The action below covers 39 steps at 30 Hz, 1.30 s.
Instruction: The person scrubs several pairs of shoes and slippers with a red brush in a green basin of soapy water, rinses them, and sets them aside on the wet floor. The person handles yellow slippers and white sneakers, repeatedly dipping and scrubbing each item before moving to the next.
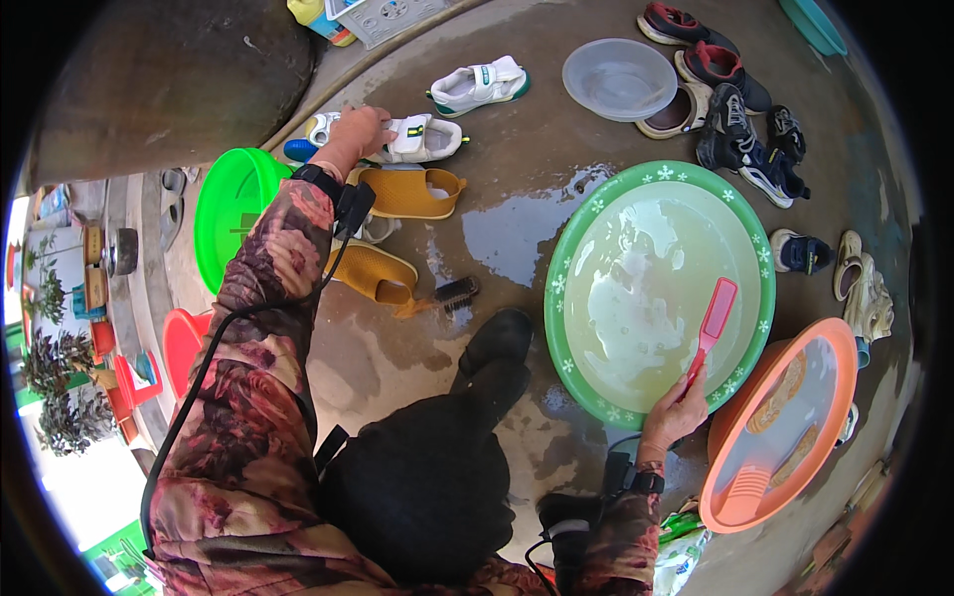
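My left hand (363, 131) reaches out over a white shoe (423, 138) with a strap, its fingers on or just above the shoe; whether they grip it is unclear. Another white shoe (320, 128) sits partly behind that hand. In my right hand (677, 410) is the red handle of a pink brush (718, 308), its flat back turned up. The brush lies over a green basin (557, 283) with a snowflake rim, holding cloudy water (633, 298). Two mustard slip-on shoes (406, 194) lie beside my left forearm.
A white-and-green shoe (477, 86) and a clear plastic bowl (618, 78) lie beyond. Several dark shoes (734, 127) line the right side. An orange basin (850, 372) holds water and tan objects. A dark-bristled brush (456, 292) lies on the wet floor. A bright green tub (212, 216) stands left.
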Motion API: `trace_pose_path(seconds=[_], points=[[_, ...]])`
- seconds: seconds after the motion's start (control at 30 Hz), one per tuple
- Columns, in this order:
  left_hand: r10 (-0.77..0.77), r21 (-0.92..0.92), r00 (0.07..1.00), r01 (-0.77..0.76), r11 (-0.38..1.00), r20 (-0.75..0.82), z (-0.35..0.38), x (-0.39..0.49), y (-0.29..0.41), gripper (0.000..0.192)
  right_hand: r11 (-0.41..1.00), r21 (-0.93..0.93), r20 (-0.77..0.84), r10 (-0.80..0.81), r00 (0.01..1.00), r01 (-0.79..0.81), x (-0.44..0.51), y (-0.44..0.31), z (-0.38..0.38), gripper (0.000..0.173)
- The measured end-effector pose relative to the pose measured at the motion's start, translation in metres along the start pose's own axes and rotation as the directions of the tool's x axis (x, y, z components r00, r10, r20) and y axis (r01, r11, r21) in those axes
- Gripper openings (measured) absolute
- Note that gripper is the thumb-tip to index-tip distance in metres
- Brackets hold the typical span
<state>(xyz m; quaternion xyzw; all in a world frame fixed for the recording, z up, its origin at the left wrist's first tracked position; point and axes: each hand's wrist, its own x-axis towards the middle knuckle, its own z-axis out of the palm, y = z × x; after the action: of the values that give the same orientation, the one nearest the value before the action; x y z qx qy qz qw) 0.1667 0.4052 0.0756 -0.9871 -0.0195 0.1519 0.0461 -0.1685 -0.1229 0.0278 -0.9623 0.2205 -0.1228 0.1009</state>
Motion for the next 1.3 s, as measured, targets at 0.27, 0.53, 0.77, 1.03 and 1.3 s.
trace_pose_path(seconds=[0.27, 0.53, 0.77, 1.03, 1.3], points=[[-0.003, -0.018, 0.995, 0.005, 1.000, 0.102, 0.018, 0.013, -0.020, 0.038, 0.999, 0.022, -0.063, -0.041, 0.997, 0.042, 0.002, -0.004, -0.001, 0.039], [-0.106, -0.221, 0.994, 0.107, 0.969, 0.017, 0.031, 0.004, -0.027, 0.038, 1.000, 0.030, -0.023, -0.008, 1.000, 0.008, 0.002, -0.005, -0.003, 0.041], [-0.177, -0.342, 0.978, 0.130, 0.931, -0.110, 0.030, -0.001, -0.026, 0.038, 0.998, 0.017, -0.051, -0.067, 0.996, 0.068, 0.001, -0.002, 0.000, 0.041], [-0.228, -0.512, 0.966, 0.257, 0.819, 0.121, 0.030, 0.013, -0.035, 0.051, 0.999, 0.004, -0.019, -0.051, 0.999, 0.051, 0.001, -0.004, -0.002, 0.041], [-0.002, -0.207, 0.987, -0.032, 0.978, -0.163, 0.015, -0.024, 0.010, 0.062, 0.995, 0.008, -0.047, -0.096, 0.994, 0.096, 0.002, -0.002, 0.000, 0.041]])
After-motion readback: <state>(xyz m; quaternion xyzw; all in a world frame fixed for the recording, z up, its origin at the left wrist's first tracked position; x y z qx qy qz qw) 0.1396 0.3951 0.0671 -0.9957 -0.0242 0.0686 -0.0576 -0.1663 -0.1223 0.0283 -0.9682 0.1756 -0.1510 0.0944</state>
